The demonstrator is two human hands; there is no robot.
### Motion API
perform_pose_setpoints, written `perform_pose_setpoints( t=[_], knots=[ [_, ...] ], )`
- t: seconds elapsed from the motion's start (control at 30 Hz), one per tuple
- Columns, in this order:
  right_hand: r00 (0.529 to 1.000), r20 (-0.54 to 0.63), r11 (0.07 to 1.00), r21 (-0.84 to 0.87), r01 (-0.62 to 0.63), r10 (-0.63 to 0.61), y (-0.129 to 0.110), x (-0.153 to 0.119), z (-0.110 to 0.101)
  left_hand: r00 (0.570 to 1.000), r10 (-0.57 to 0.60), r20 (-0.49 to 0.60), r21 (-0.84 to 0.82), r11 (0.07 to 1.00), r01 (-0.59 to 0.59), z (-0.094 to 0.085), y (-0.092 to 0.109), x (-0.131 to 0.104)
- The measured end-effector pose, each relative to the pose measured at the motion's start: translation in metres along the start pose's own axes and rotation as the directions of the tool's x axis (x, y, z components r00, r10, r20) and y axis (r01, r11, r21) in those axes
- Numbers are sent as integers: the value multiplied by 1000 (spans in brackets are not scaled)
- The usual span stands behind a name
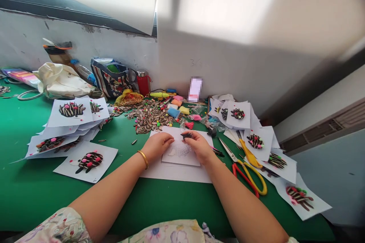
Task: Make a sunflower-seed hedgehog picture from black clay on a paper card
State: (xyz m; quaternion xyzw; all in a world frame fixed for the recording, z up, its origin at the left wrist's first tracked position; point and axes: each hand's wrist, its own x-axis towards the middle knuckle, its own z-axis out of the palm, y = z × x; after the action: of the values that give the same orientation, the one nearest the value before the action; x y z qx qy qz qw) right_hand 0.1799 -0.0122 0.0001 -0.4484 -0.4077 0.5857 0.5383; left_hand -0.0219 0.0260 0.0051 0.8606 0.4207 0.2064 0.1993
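My right hand [200, 147] pinches a small black lump of what looks like modelling clay [187, 135] between thumb and fingers. It hovers over a white paper card [182, 158] with a faint outline drawing of a round-bodied animal. On the card's left side is my left hand [157, 145], a gold bangle at the wrist. Its thumb and fingertips are pressed together, and whatever may be between them is hidden. Under the card lies a larger white sheet [176, 174] on the green table [159, 201].
Striped sunflower seeds [148, 115] are heaped behind the hands, beside coloured clay packets [173, 112]. Finished seed-picture cards [85, 161] are stacked left, and more cards [258, 142] lie right. Scissors [242, 165] and a yellow utility knife [248, 153] lie right of the sheet. Bags [111, 78] stand along the wall.
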Motion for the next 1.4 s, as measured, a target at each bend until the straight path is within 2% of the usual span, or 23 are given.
perform_pose_setpoints(
  t=[0.1,0.2,0.3,0.47,0.63,0.77,0.97,1.1,1.4],
  knots=[
    [1000,4,1000,22,11,-11,1,1,0,999,5,-36,21,1000,-5,-1,-1,2],
    [1000,-6,999,37,12,-12,0,2,-1,997,-9,-78,-34,999,6,-1,1,2],
    [1000,-15,998,58,5,-4,-2,2,-1,998,-19,-59,-73,997,15,-5,9,1],
    [1000,-3,998,60,12,-12,-5,1,-1,997,-31,66,84,996,25,-17,35,-3],
    [1000,3,998,62,23,-23,-4,1,-2,998,63,25,158,985,-66,-17,49,-13],
    [1000,14,998,56,20,-21,-3,2,-2,995,96,12,136,986,-96,-11,39,-21],
    [1000,16,999,50,3,-4,-4,1,-1,996,-2,-93,28,1000,5,-3,19,-25],
    [1000,24,999,37,10,-11,-3,1,-2,998,-18,-63,20,1000,20,0,16,-25],
    [1000,11,1000,14,9,-9,-4,0,-1,998,35,-44,30,999,-34,10,12,-24]
  ],
)
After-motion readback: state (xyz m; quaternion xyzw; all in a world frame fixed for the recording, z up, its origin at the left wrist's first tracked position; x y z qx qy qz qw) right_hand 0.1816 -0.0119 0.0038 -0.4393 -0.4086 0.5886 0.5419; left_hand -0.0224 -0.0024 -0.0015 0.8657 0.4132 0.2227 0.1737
